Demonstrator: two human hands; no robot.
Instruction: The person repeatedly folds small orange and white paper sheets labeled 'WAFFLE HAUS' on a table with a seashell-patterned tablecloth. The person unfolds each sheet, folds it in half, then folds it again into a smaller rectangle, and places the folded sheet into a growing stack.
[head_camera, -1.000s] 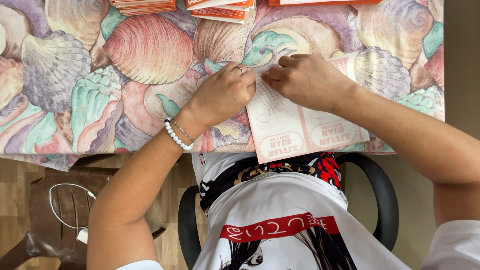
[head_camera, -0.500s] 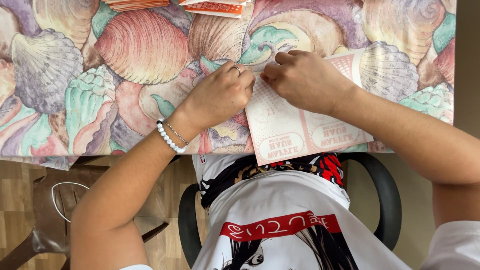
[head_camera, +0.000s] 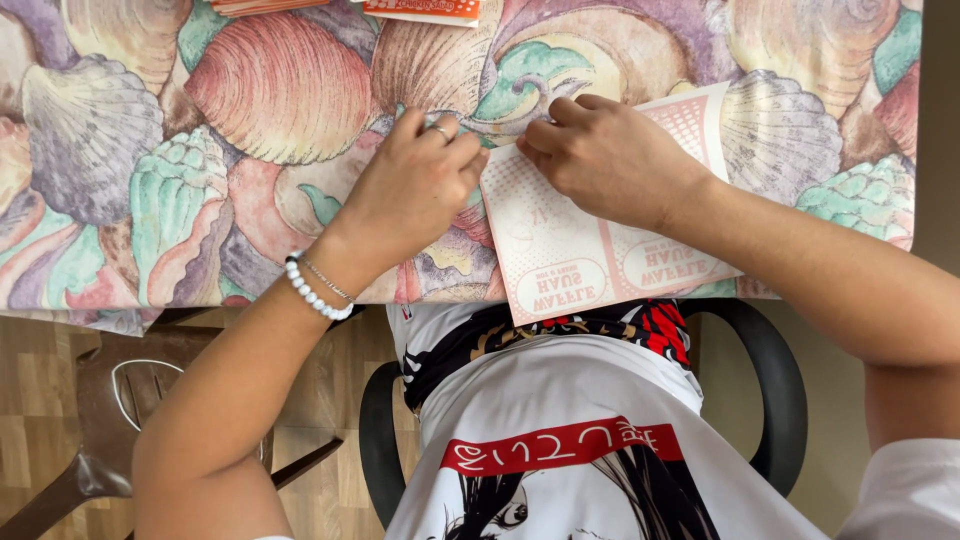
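— What were the hands doing?

— The left hand (head_camera: 415, 190) was curled, fingertips pinched together at the upper left corner of a flat pink-and-white printed cardboard sheet (head_camera: 600, 240). The right hand (head_camera: 610, 160) lay on the sheet's top edge, fingers bent and pressing down, thumb tucked in beside the left hand's fingertips.

— And the sheet itself?

— It lay on the bench (head_camera: 200, 150), over a seashell-patterned cloth, its near end overhanging the edge toward the person's lap.

— Anything else around?

— A white bead bracelet (head_camera: 310, 292) on the left wrist, and orange printed sheets (head_camera: 420, 10) at the far edge.
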